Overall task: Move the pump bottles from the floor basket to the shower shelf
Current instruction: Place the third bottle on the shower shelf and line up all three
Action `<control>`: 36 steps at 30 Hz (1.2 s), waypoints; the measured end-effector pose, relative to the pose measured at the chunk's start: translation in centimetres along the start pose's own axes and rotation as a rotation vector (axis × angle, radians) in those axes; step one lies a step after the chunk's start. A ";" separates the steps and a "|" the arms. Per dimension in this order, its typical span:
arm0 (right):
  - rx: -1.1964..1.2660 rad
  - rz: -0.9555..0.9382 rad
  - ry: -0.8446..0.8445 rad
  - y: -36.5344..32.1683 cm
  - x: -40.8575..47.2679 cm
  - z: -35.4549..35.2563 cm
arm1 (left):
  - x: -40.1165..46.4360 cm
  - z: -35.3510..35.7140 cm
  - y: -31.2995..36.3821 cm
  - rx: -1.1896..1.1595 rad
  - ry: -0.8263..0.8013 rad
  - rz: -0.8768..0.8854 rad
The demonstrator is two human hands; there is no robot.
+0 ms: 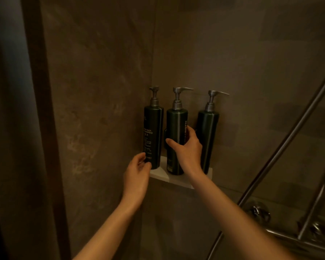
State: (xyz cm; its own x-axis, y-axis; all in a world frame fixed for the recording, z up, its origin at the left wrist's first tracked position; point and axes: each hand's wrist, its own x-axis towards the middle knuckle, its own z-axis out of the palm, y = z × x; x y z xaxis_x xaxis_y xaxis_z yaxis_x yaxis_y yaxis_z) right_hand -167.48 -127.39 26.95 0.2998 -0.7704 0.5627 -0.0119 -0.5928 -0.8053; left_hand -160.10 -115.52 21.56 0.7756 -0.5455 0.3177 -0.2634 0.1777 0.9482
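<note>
Three dark green pump bottles with silver pumps stand upright on a small white corner shelf (178, 180). The left bottle (152, 128) shows white label text. My left hand (137, 173) touches its lower part with fingers loosely curled around it. My right hand (186, 147) wraps around the middle bottle (175, 124), thumb in front and fingers on its right side. The right bottle (207, 132) stands apart from both hands, its lower part hidden behind my right wrist. The floor basket is out of view.
Dark stone-look walls meet at the corner behind the shelf. A metal shower rail (289, 139) runs diagonally at the right, with chrome fittings (259, 212) below it. A dark door frame (39, 109) rises at the left.
</note>
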 end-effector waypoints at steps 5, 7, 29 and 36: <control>-0.003 0.003 0.028 0.6 0.0 0.7 | 0.3 -0.1 -0.6 0.124 0.050 0.104; 0.004 0.004 0.040 0.8 -0.2 1.1 | 0.1 -0.2 -0.9 0.146 0.059 0.111; -0.432 -0.241 0.103 1.2 -3.9 0.7 | 4.3 2.3 1.6 0.294 0.057 0.280; -0.443 -0.070 0.093 2.6 -4.4 2.3 | 6.0 3.2 0.8 0.258 0.088 0.270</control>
State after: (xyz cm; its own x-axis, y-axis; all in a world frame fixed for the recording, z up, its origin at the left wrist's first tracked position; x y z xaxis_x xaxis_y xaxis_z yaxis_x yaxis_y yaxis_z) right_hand -166.61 -125.06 21.95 0.2275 -0.7306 0.6438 -0.4073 -0.6719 -0.6186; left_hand -157.50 -121.31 24.25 0.7023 -0.4326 0.5654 -0.5915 0.0873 0.8016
